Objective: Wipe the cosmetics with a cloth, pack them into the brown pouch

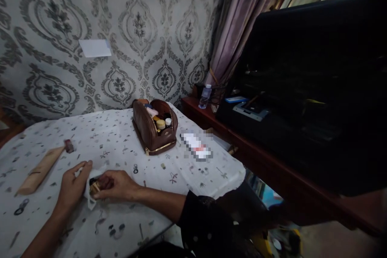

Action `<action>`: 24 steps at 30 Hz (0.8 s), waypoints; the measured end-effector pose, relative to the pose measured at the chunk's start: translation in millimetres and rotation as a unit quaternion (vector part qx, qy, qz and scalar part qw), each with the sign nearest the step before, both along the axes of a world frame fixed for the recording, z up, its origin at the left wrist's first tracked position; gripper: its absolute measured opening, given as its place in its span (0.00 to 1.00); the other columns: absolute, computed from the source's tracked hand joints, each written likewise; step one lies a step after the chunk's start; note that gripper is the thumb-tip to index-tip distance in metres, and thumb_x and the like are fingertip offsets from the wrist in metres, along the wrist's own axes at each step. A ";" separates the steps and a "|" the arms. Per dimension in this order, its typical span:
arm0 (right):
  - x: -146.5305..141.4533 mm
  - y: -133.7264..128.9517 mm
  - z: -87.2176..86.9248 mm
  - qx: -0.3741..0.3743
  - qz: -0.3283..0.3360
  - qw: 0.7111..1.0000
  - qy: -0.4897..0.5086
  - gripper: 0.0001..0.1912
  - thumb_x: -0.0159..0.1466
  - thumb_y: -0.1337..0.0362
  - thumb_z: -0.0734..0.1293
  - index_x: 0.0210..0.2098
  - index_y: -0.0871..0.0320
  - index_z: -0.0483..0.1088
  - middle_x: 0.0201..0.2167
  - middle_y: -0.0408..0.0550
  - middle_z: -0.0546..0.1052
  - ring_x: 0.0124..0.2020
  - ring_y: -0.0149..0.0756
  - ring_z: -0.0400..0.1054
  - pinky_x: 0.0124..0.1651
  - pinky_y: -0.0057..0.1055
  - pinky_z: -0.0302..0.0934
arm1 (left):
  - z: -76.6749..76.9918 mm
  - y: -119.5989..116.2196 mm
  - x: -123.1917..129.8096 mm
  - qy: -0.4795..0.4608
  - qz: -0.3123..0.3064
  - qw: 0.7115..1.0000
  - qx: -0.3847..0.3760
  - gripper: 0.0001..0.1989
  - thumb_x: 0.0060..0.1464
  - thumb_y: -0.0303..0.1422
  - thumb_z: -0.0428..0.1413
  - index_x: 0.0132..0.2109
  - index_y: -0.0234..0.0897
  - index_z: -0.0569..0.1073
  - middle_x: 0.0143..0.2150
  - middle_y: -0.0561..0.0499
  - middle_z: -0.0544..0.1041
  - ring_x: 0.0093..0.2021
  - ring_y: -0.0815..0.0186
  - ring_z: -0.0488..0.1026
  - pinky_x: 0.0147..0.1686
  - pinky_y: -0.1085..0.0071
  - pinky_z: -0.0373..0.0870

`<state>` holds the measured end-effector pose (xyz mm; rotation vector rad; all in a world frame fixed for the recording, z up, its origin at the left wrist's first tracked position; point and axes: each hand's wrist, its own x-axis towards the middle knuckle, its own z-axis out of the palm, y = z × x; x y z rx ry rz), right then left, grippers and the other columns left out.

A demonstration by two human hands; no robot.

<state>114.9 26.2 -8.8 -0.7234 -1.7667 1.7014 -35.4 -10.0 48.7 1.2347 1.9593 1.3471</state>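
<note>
My right hand (119,185) is closed around a small gold and black container (94,186), mostly hidden by its fingers. A crumpled white tissue (91,203) lies around the container. My left hand (72,187) pinches the tissue's left side between thumb and fingers. Left of it, a beige tube (40,171) lies on the patterned white cloth (121,225), with a small dark red item (69,146) near its upper end. Behind my hands stands a brown zippered cosmetic bag (142,129), unzipped, with several small jars and other items inside.
Right of the bag lies a pixelated phone-like object (196,146). Farther right, a clear bottle (205,96) stands on a dark red wooden table (193,107) near a large black screen-like panel (302,88). Patterned wallpaper and a purple curtain (232,28) are behind.
</note>
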 end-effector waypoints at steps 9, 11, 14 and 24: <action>5.3 -0.8 0.1 -0.028 0.099 0.994 0.041 0.21 0.56 0.55 0.75 0.44 0.57 0.73 0.34 0.41 0.73 0.34 0.30 0.69 0.37 0.27 0.66 | 9.2 -8.8 12.1 -0.175 0.092 0.979 -0.046 0.23 0.41 0.50 0.62 0.37 0.36 0.72 0.23 0.56 0.74 0.22 0.65 0.71 0.21 0.71 0.67; 5.5 -0.6 0.6 -0.066 0.131 0.987 0.061 0.26 0.54 0.48 0.75 0.46 0.57 0.71 0.36 0.41 0.71 0.29 0.28 0.69 0.32 0.26 0.65 | 8.8 -7.4 10.5 -0.185 0.078 0.979 -0.032 0.22 0.42 0.51 0.61 0.35 0.36 0.72 0.22 0.56 0.73 0.20 0.66 0.70 0.20 0.71 0.67; 5.1 0.7 1.3 -0.091 0.135 0.985 0.063 0.32 0.52 0.43 0.74 0.47 0.57 0.67 0.37 0.42 0.69 0.26 0.26 0.69 0.25 0.23 0.61 | 2.5 -2.5 2.3 -0.211 -0.022 0.976 -0.038 0.23 0.40 0.52 0.63 0.27 0.37 0.69 0.17 0.57 0.68 0.16 0.70 0.65 0.17 0.74 0.62; 6.6 -0.3 13.9 -0.086 0.104 0.989 0.052 0.28 0.52 0.43 0.74 0.40 0.57 0.67 0.33 0.40 0.70 0.25 0.28 0.71 0.22 0.22 0.58 | -3.1 5.9 -2.0 -0.276 -0.056 0.959 0.002 0.26 0.39 0.56 0.64 0.32 0.37 0.71 0.15 0.62 0.63 0.14 0.74 0.59 0.14 0.79 0.54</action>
